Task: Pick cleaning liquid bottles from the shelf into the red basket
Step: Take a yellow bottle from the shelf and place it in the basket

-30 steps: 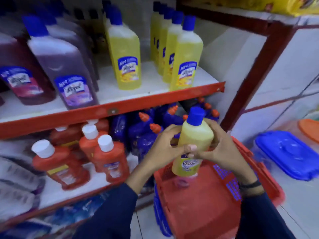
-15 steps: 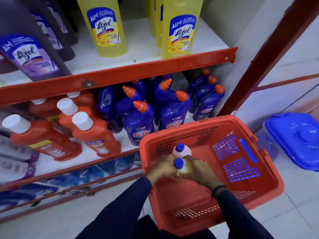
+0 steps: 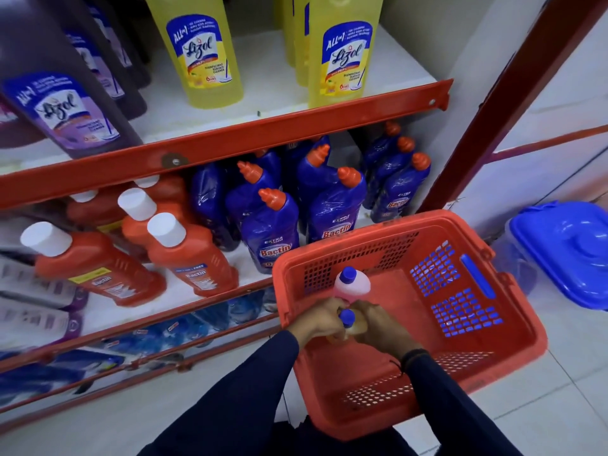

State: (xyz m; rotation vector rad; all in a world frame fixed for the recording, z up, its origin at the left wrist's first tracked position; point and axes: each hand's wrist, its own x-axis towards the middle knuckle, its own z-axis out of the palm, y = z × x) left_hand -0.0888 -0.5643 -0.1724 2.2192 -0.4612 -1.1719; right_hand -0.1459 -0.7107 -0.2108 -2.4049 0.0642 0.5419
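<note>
Red steel shelving (image 3: 230, 149) fills the view from nine to one o'clock, stocked with tall yellow bottles (image 3: 197, 51), purple ones, orange ones and blue Bactin bottles (image 3: 269, 235). At five o'clock sits the red basket (image 3: 513, 327) on the floor. A second ago the yellow bottle (image 3: 357, 328) was held up at shelf height; now it is down inside the basket, its blue cap just at six o'clock of a pink bottle (image 3: 353, 284) already standing there. Left hand (image 3: 317, 319) and right hand (image 3: 383, 327) are both wrapped round the yellow bottle. My judgement: this bottle is nearly delivered; letting go comes next.
</note>
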